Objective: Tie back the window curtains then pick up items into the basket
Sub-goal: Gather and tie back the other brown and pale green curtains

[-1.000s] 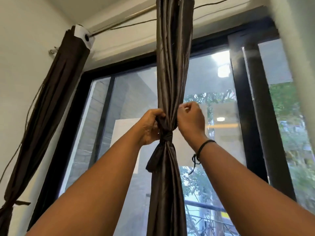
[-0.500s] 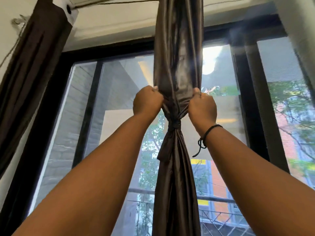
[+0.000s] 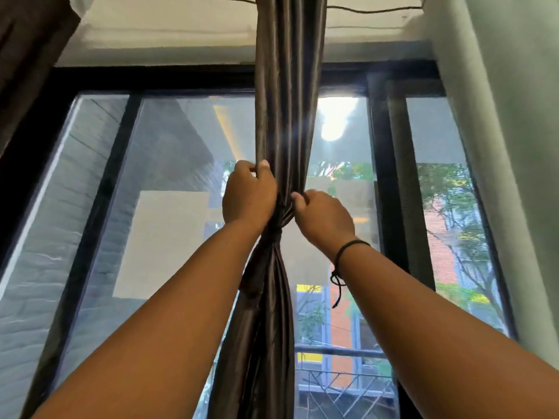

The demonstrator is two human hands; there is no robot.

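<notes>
A dark brown satin curtain [image 3: 287, 101] hangs gathered in the middle of the window, cinched by a knot [image 3: 276, 229] in its own fabric. My left hand [image 3: 248, 196] grips the folds on the left just above the knot. On the right side, my right hand [image 3: 325, 219], with a black cord bracelet at the wrist, pinches the fabric at about the same height. Below the knot the curtain falls in a narrow bundle between my forearms. No basket is in view.
A second dark curtain [image 3: 27, 49] hangs at the top left corner. The black window frame [image 3: 381, 176] runs behind the curtain, with a white wall [image 3: 511, 146] on the right. A thin wire [image 3: 372, 9] crosses above the window.
The view has tilted up and right, so the left curtain is mostly out of frame. My left hand has slid higher on the folds; my right hand has loosened to a pinch beside the knot.
</notes>
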